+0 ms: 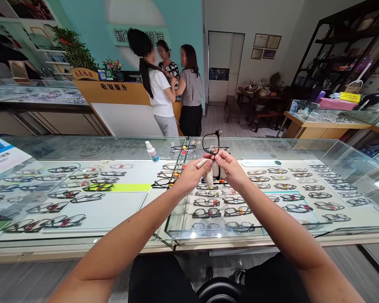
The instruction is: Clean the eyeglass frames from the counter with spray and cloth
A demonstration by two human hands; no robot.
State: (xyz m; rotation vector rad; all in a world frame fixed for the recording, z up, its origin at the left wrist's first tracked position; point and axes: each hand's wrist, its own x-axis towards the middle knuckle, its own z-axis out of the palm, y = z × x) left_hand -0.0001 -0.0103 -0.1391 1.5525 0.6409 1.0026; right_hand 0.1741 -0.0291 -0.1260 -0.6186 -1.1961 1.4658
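A pair of dark-rimmed eyeglasses (203, 145) is held up on end above the glass counter, one lens on top and the other lower between my hands. My right hand (231, 167) pinches the frame near its middle with thumb and fingers. In my left hand (194, 173) is a pale cleaning cloth (208, 178), bunched between thumb and fingers and hanging down beside the lower lens. The fingertips of both hands nearly meet at the glasses. A white spray bottle (152, 152) stands on the counter to the left of my hands.
Under the glass of the display counter (177, 243) lie several rows of eyeglasses (206, 212). A leaflet stand (4, 155) is at the far left. Three people (164, 84) stand at the cashier desk (113, 113) beyond. Another showcase (328, 122) stands at the right.
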